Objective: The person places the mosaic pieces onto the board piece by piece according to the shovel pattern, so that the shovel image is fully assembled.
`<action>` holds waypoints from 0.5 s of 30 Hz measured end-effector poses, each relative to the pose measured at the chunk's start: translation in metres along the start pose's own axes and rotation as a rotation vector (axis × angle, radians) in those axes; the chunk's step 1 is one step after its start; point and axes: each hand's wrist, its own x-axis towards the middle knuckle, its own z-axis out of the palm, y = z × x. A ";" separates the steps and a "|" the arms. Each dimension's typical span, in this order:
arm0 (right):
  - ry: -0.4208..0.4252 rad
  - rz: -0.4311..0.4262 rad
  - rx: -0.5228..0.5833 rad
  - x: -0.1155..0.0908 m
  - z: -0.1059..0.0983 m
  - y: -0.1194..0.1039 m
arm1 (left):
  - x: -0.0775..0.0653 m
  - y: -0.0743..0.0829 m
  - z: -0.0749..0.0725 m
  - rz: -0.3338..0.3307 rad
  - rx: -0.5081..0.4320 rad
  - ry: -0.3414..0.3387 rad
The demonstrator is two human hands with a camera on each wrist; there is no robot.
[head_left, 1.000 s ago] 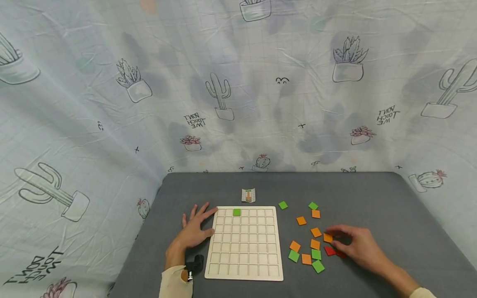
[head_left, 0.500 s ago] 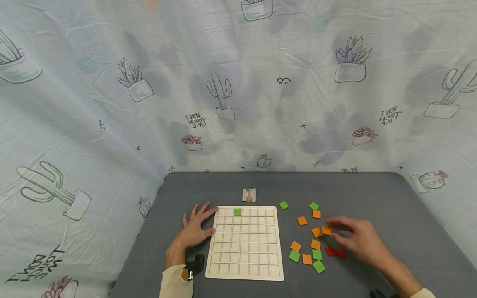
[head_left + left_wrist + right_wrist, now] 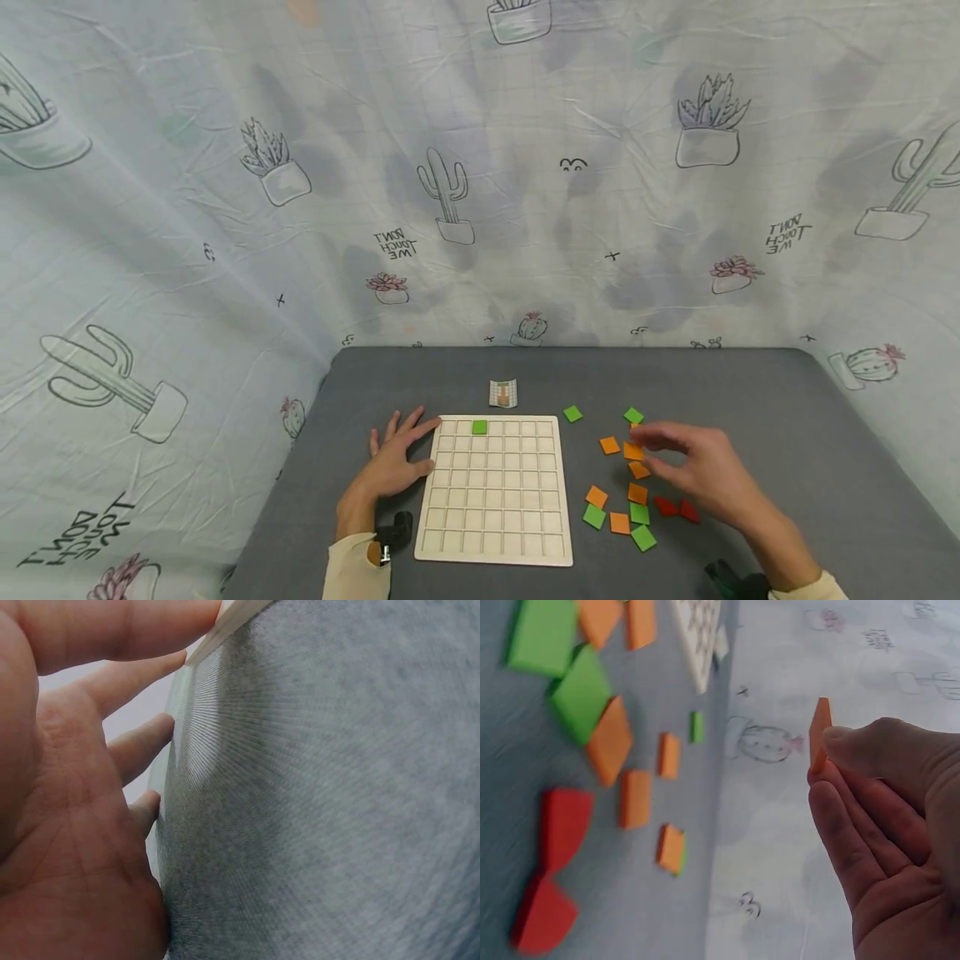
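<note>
My right hand (image 3: 697, 467) pinches an orange square tile (image 3: 820, 735) between thumb and fingers, held up over the loose tiles in the head view. My left hand (image 3: 393, 467) lies with spread fingers at the left side of a pale wooden grid board (image 3: 492, 560), its thumb and index fingertip at the board's edge. In the left wrist view the left hand's fingers (image 3: 142, 754) are stretched out beside the board's edge (image 3: 232, 624). A green tile (image 3: 479, 427) sits in the board's top row, third cell from the left.
Right of the board lie several loose orange tiles (image 3: 619, 523) and green tiles (image 3: 643, 537). Two red rounded pieces (image 3: 566, 829) lie nearest the right forearm. A small printed grid card (image 3: 503, 393) lies behind the board. A patterned cloth (image 3: 570, 208) hangs behind the grey table (image 3: 420, 375).
My right hand has lifted the orange tile from beside the red pieces and carried it left and away from me. The left hand and the board have stayed in place.
</note>
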 end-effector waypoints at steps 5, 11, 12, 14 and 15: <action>-0.014 -0.008 0.002 0.012 0.004 -0.013 | 0.000 -0.002 0.002 0.018 -0.022 0.025; -0.011 -0.010 0.069 0.027 0.009 -0.026 | 0.000 0.000 0.000 -0.007 -0.004 0.001; -0.014 -0.004 0.076 0.030 0.010 -0.029 | 0.000 0.001 -0.001 -0.007 -0.006 -0.001; -0.013 -0.005 0.075 0.035 0.013 -0.033 | 0.000 0.001 -0.001 -0.003 -0.006 0.001; -0.011 -0.009 0.071 0.037 0.014 -0.035 | 0.000 0.001 0.000 0.002 -0.009 0.003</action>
